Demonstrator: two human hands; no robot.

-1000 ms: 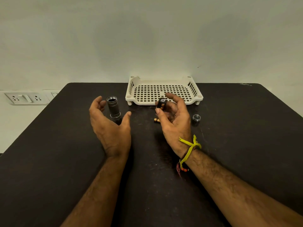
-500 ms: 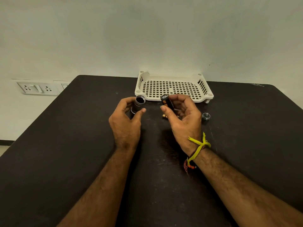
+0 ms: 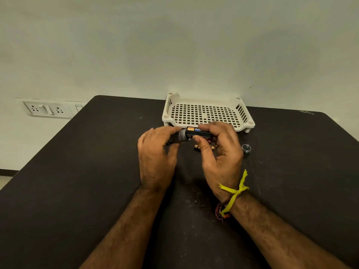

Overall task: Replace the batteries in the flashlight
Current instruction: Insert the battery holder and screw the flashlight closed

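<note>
My left hand (image 3: 155,152) grips the grey flashlight body (image 3: 179,137), held on its side above the black table (image 3: 77,181). My right hand (image 3: 219,152) pinches a black battery holder (image 3: 198,133) loaded with copper-topped batteries, its left end touching the open mouth of the flashlight body. Under my right thumb, loose batteries (image 3: 197,146) lie on the table, mostly hidden. The flashlight's end cap (image 3: 246,148), with a spring inside, rests on the table to the right of my right hand.
A white perforated plastic tray (image 3: 208,113) stands just behind my hands at the table's far edge. Wall sockets (image 3: 47,110) sit on the wall to the left, beyond the table's edge.
My left hand took the flashlight body from the table and tipped it sideways. My right hand brought the battery holder leftward up to its open end.
</note>
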